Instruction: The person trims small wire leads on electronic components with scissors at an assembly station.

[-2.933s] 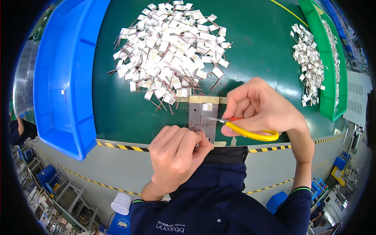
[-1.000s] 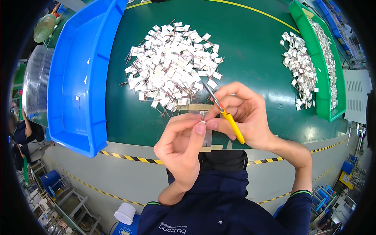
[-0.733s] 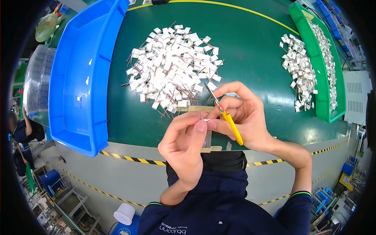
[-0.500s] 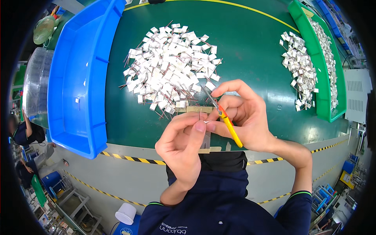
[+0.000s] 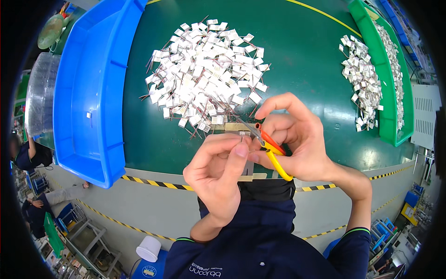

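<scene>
Between the thumb and fingers of my left hand [image 5: 213, 172] is a small white wired connector [image 5: 242, 134], pinched near the front edge of the green table. My right hand [image 5: 302, 144] is closed around small snips [image 5: 278, 165] with yellow and red-orange handles. Their handles are spread, and the metal blades point up and left, close to the connector. My right thumb and fingertips sit beside the left fingertips. Just beyond both hands lies a large heap of white connectors with thin dark wires [image 5: 204, 74].
On the left stands a blue bin [image 5: 81, 79] with a single connector [image 5: 88, 115] inside. A green bin [image 5: 388, 79] holding many white connectors stands at the right, with a smaller connector pile [image 5: 362, 79] beside it. Pale tape [image 5: 234, 126] lies on the table near my hands.
The snips' handles have spread apart and their blades have swung lower and left, toward the pinched connector. The connector has turned in my left fingers; its wires no longer point up.
</scene>
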Motion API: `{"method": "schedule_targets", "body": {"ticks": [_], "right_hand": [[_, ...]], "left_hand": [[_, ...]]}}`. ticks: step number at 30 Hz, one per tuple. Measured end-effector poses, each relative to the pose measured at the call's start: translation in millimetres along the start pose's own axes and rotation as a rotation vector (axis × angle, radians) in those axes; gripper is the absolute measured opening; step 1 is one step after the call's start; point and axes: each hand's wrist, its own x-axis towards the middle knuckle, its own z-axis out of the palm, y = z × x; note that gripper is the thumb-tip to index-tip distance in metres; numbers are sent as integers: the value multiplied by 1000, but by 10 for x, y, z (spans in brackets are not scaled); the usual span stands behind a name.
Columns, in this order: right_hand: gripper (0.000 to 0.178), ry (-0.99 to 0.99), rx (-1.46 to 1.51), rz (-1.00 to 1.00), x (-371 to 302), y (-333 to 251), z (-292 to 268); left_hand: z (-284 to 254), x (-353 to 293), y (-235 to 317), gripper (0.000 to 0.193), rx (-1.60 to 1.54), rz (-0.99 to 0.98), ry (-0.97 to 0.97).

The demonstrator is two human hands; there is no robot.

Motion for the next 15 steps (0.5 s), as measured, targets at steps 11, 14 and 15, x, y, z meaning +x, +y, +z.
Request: {"method": "schedule_targets", "body": {"ticks": [11,14,15], "right_hand": [[50,-33,-5,43,6,-18,-1],[54,-53,-12,95,27,-99,-32],[58,-82,-30,135,41,-137,-65]], "left_hand": [[39,16,37,6,96,-23,18],[-22,24,32,3,46,-2,0],[-53,24,36,3,-9,9,-16]]}}
